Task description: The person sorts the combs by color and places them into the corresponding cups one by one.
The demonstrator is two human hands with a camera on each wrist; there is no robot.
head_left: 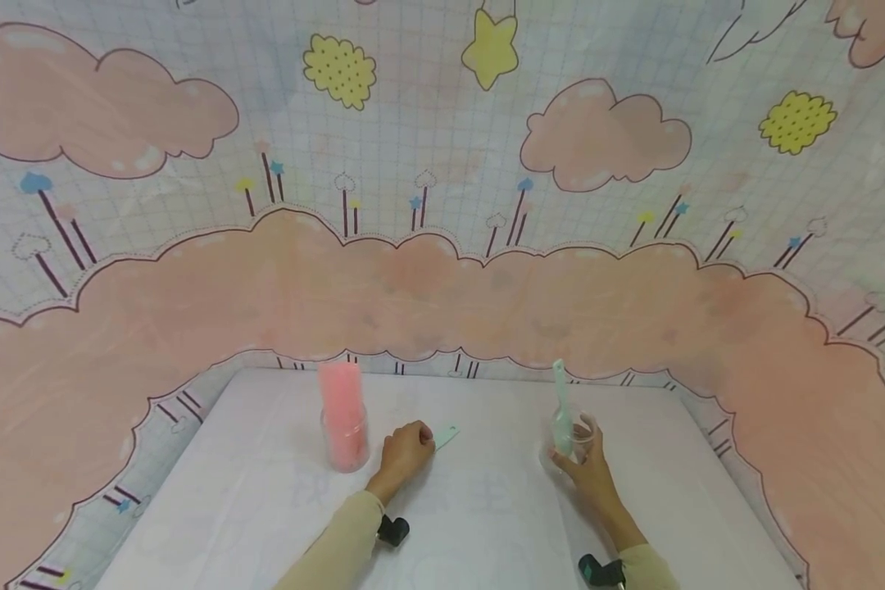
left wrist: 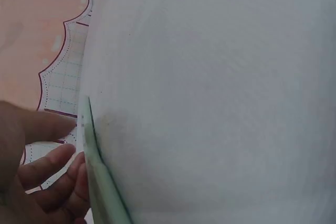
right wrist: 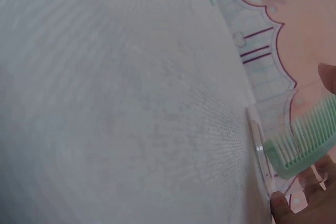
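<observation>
In the head view, my right hand holds a clear cup, thumb on its near left side and fingers round the right. A light green comb stands in that cup, handle up. The right wrist view shows the comb's teeth through the cup. My left hand is low over the table beside a slim light green piece, whose handle looks like the comb's. In the left wrist view, the thumb and loosely bent fingers are apart, fingertips right at the edge of the green piece.
Left of my left hand, a clear cup stands with a tall pink slab in it. The white table ends at a back edge, where a patterned cloth with clouds and stars rises. A black wrist camera sits on my left sleeve.
</observation>
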